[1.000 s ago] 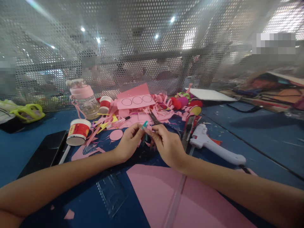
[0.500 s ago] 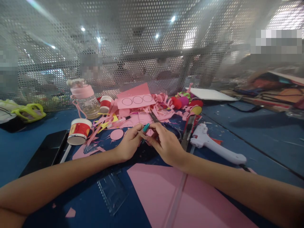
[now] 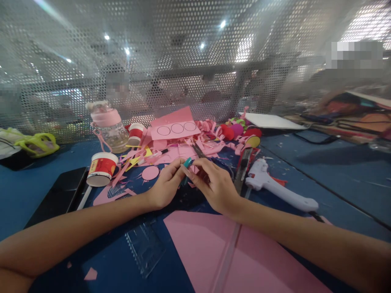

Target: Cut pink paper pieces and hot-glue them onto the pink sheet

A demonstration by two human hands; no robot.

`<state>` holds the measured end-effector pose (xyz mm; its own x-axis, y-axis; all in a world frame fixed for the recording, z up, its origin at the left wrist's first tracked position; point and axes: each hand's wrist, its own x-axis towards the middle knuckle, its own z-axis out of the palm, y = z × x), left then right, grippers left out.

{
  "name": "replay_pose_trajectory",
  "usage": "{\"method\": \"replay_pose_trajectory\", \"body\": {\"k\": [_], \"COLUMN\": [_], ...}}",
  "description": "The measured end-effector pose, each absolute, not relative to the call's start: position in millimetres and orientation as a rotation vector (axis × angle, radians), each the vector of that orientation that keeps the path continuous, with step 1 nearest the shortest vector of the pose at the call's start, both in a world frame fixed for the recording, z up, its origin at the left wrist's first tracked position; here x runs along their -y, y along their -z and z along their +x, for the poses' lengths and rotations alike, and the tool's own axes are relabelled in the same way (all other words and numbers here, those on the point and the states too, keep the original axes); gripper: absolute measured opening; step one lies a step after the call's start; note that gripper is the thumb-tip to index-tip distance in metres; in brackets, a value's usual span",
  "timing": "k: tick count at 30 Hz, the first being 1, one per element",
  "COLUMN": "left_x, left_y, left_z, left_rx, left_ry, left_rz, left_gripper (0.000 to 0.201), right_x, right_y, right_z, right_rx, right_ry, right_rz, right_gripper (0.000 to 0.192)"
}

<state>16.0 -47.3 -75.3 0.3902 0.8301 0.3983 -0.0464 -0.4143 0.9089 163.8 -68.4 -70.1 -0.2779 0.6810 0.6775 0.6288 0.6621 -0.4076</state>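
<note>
Far left: a yellow-green object (image 3: 36, 144) lies on the blue table (image 3: 320, 171) by the mesh screen (image 3: 189, 61); what it is cannot be told.
Black slab: a flat dark rectangle (image 3: 58, 195) lies near the table's left edge.
Paper cup: a red and white cup (image 3: 102, 169) lies tipped on its side just right of the black slab.
Bottle: a clear bottle with a pink lid (image 3: 108, 126) stands upright behind the cup, near the screen.
Scrap pile: pink strips and cut pieces (image 3: 180, 146) are heaped in the middle, with a pink card (image 3: 176, 129) marked with three drawn circles propped on top.
Left hand (image 3: 165, 185): fingers bent, thumb and fingertips pinched on a small teal-tipped tool (image 3: 187, 163), meeting the other hand.
Teal-tipped tool: held between both hands just above the table, in front of the scrap pile; only its teal end shows clearly.
Right hand (image 3: 214, 185): closed on the same tool from the other side, fingertips touching those of the left hand.
Ruler: a clear plastic ruler (image 3: 145, 248) lies between the forearms.
Pink sheet: a large pink sheet (image 3: 220, 252) lies under the right forearm.
Glue gun: a white glue gun (image 3: 275, 187) lies on its side just right of the right hand.
</note>
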Motion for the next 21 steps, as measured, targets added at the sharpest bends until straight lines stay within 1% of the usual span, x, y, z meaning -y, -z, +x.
{"method": "replay_pose_trajectory", "body": {"k": [12, 17, 21], "left_x": [49, 43, 38], "left_y": [72, 78, 84], "left_z": [18, 19, 18], "left_rx": [-0.684, -0.675, -0.716], "left_ry": [-1.234, -1.048, -1.012], "left_rz": [1.731, 1.465, 1.316], "left_gripper": [0.024, 0.023, 0.024], "right_x": [68, 66, 66], "right_y": [71, 71, 72], "right_z": [164, 165, 165], "right_rx": [1.963, 1.968, 1.925], "right_ry": [-0.052, -0.189, -0.179], "right_rz": [-1.02, -1.031, -1.124], "right_gripper": [0.016, 0.021, 0.021]}}
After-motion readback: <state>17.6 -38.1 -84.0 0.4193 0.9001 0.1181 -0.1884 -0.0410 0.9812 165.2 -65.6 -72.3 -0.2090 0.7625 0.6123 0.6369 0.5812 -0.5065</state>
